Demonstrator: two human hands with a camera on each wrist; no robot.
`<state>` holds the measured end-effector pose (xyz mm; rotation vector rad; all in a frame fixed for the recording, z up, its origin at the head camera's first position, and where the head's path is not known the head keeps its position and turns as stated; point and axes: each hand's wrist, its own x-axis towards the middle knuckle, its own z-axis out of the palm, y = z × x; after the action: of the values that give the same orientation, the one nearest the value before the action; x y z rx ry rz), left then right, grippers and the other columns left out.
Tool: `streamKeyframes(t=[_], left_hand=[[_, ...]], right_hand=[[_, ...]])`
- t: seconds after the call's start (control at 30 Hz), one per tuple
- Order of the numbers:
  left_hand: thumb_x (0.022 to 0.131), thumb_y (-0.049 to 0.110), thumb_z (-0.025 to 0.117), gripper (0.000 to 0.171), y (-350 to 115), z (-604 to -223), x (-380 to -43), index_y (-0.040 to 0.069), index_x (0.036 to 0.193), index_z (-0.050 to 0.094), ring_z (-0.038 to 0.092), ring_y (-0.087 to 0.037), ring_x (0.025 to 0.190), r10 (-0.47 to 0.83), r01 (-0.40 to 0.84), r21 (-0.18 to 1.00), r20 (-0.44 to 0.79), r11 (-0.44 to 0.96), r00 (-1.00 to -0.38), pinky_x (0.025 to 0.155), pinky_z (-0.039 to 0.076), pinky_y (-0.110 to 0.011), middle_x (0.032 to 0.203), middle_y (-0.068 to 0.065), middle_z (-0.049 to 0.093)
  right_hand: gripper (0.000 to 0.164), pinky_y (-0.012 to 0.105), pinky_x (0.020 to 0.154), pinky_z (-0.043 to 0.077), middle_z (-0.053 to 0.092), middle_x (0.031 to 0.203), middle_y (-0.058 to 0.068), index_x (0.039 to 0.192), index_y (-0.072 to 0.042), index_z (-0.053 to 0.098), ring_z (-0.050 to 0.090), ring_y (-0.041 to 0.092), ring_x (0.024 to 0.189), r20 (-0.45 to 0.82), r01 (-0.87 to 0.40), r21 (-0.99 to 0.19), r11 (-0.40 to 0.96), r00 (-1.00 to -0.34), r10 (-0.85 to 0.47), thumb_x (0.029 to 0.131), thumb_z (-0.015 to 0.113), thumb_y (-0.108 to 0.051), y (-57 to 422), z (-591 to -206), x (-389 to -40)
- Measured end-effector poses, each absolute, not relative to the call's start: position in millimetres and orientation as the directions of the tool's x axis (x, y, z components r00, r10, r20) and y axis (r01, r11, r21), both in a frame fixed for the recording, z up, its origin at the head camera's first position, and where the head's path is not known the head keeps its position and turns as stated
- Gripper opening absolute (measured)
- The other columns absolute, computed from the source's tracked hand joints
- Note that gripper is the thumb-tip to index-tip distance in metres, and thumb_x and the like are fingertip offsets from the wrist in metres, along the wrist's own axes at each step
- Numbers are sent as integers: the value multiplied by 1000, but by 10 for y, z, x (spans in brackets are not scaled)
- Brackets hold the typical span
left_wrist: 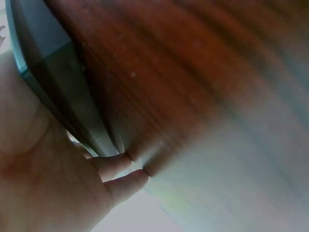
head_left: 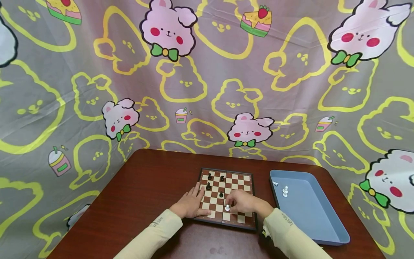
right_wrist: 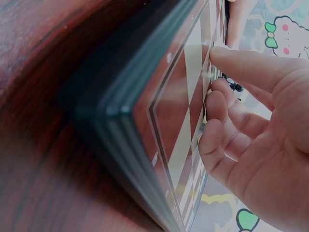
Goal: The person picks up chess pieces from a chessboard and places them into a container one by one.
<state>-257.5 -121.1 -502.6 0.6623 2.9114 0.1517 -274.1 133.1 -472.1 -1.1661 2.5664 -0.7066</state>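
Note:
A folding chessboard (head_left: 237, 182) with brown and cream squares lies on the table. My left hand (head_left: 190, 203) rests along its left edge, fingers extended and thumb on the near squares. In the left wrist view two fingertips of that hand show beside the board's dark side. Over the near middle squares, my right hand (head_left: 242, 202) pinches a white chess pawn (head_left: 228, 208) by thumb and fingers. The right wrist view hides the pawn behind the curled fingers (right_wrist: 215, 104). Several black chess pieces, among them one black piece (head_left: 221, 194) near the middle, stand on the board.
A blue tray (head_left: 310, 176) stands right of the board, with a few white chess pieces (head_left: 285, 191) near its far left side. The brown table (head_left: 145, 190) meets a patterned cloth (head_left: 207, 133) at the back and sides.

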Motion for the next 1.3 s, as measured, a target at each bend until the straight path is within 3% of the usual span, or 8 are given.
streamKeyframes(t=[0.77,1.0,1.3], left_hand=[[82,73,46,101,-1202,-5017,-2580,2,149,23,30,-37,134,441,433,94,-112,897,-890,101,35,-49,154,-24,12],[82,73,46,100,-1203,-5017,-2575,2,149,23,30,-38,134,441,432,96,-117,897,-890,101,35,-50,154,-24,12],[82,74,44,101,-1197,-5023,-2570,3,150,20,29,-37,135,432,421,102,-141,901,-891,102,34,-50,155,-23,8]], right_hand=[[11,24,63,44,57,86,-9,85,-17,68,50,6,73,-18,-643,-519,563,-651,-759,85,68,-7,1270,-4698,-2721],[14,24,63,44,60,83,-9,84,-18,66,50,3,70,-18,-621,-535,573,-670,-742,86,66,-4,1329,-4711,-2762],[6,26,63,46,60,83,-11,88,-13,67,54,3,71,7,-605,-547,578,-694,-720,88,65,-7,1470,-4654,-2810]])
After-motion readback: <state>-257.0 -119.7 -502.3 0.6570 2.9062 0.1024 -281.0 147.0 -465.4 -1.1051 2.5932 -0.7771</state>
